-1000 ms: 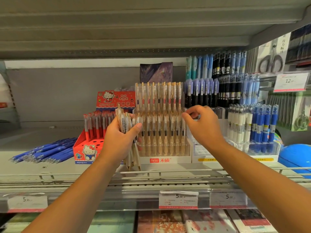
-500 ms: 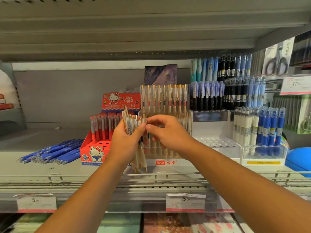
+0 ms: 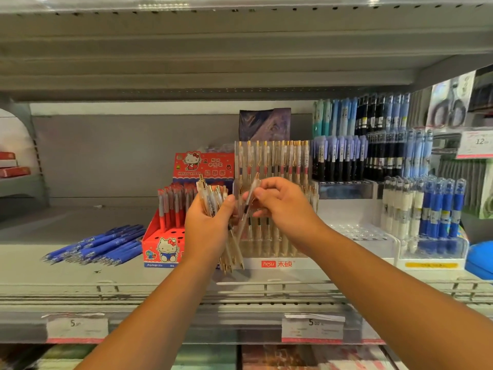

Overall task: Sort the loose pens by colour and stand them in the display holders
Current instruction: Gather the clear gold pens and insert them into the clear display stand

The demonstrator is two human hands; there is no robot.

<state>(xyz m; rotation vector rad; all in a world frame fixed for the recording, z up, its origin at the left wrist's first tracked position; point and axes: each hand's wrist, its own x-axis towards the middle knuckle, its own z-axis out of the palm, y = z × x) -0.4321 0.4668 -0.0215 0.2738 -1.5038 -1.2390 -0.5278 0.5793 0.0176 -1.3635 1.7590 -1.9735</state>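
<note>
Pinching single pen at frame centre, right hand has drawn it from bundle it merely touched half-second back. Left hand wrapped round bundle, centre-left. Clear holder right behind; slotting likely next.

Stationery shop: price tags along shelf edge, stocked pen displays.

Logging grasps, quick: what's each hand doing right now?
Left hand: grips a bundle of clear pens.
Right hand: pinches a single clear pen.
</note>
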